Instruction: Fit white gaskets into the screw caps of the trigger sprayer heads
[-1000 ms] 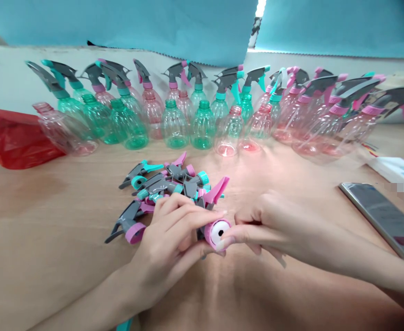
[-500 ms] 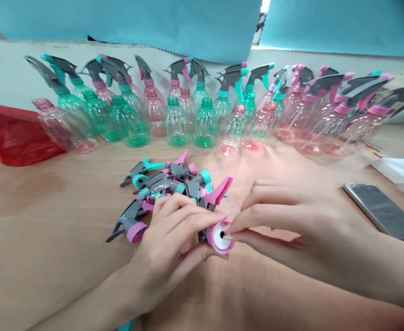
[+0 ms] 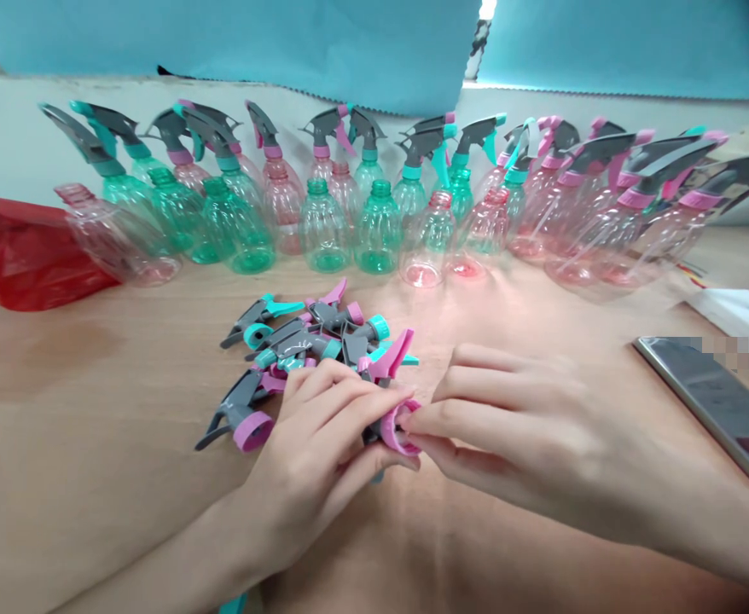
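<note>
My left hand point(image 3: 316, 443) is wrapped round a grey trigger spray head point(image 3: 395, 356) with a pink trigger. Its pink collar point(image 3: 388, 431) faces right, toward my right hand point(image 3: 508, 426). The thumb and fingertips of that hand are pinched together inside the collar's opening; whatever they hold is hidden. Just behind my left hand lies a pile of loose spray heads point(image 3: 298, 343) in grey, teal and pink. One spray head with a pink collar point(image 3: 252, 431) rests beside my left knuckles.
Clear green and pink bottles point(image 3: 328, 226) stand in rows at the back, several topped with spray heads. A red plastic bag point(image 3: 22, 256) lies at left. A phone point(image 3: 707, 401) and a white box point(image 3: 736, 313) lie at right.
My right fingertips have moved left, into the collar, covering the white disc with its dark hole. The collar has turned further toward the right hand.
</note>
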A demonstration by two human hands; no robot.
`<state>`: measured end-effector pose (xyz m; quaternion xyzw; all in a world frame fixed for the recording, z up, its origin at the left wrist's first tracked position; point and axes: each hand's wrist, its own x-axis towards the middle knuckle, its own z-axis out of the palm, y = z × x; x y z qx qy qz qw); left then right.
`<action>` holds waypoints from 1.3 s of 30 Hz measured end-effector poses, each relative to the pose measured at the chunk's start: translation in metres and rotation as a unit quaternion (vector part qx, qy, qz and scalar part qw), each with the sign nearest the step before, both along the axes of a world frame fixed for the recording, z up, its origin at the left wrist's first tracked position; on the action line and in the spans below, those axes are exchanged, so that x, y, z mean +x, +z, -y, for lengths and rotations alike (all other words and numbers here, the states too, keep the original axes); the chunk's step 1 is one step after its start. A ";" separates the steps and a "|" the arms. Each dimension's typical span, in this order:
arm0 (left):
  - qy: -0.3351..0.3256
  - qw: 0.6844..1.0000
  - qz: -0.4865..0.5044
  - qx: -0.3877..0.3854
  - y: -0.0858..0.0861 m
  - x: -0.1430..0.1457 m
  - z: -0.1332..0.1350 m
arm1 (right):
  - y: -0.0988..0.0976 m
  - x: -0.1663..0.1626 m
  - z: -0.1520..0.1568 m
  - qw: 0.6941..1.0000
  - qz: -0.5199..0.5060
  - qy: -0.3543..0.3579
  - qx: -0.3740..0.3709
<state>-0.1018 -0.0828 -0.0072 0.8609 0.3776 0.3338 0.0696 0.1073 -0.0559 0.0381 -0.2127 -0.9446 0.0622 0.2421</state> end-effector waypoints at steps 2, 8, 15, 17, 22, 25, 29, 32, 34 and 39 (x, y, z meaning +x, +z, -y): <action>0.000 1.000 0.001 0.001 0.000 0.001 -0.001 | -0.004 -0.001 -0.001 1.000 -0.021 -0.002 -0.008; 0.009 1.000 0.018 0.018 0.005 -0.001 -0.002 | -0.001 0.005 -0.001 0.990 -0.041 -0.053 -0.123; 0.000 0.999 0.001 0.043 0.009 -0.002 -0.003 | 0.000 0.006 0.000 0.992 -0.026 -0.027 -0.119; -0.012 0.999 0.010 0.046 0.010 0.000 -0.003 | -0.003 0.005 0.000 0.991 -0.041 -0.045 -0.119; -0.026 0.998 0.012 0.056 0.015 0.001 -0.004 | -0.004 0.002 0.004 0.987 -0.064 -0.051 -0.140; -0.008 0.998 -0.006 0.058 0.021 -0.002 -0.005 | 0.000 0.001 0.006 0.987 -0.068 -0.056 -0.137; 0.019 0.997 -0.030 0.072 0.028 -0.006 -0.006 | 0.006 -0.002 0.006 0.987 -0.043 -0.083 -0.133; -0.011 0.997 -0.044 0.066 0.031 -0.005 -0.004 | 0.011 -0.007 0.007 0.979 -0.055 -0.088 -0.174; -0.032 0.997 -0.043 0.059 0.032 -0.004 -0.003 | 0.014 -0.009 0.008 0.975 -0.066 -0.079 -0.196; -0.034 0.997 -0.052 0.054 0.039 -0.007 0.002 | 0.019 -0.007 0.010 0.979 -0.053 -0.021 -0.194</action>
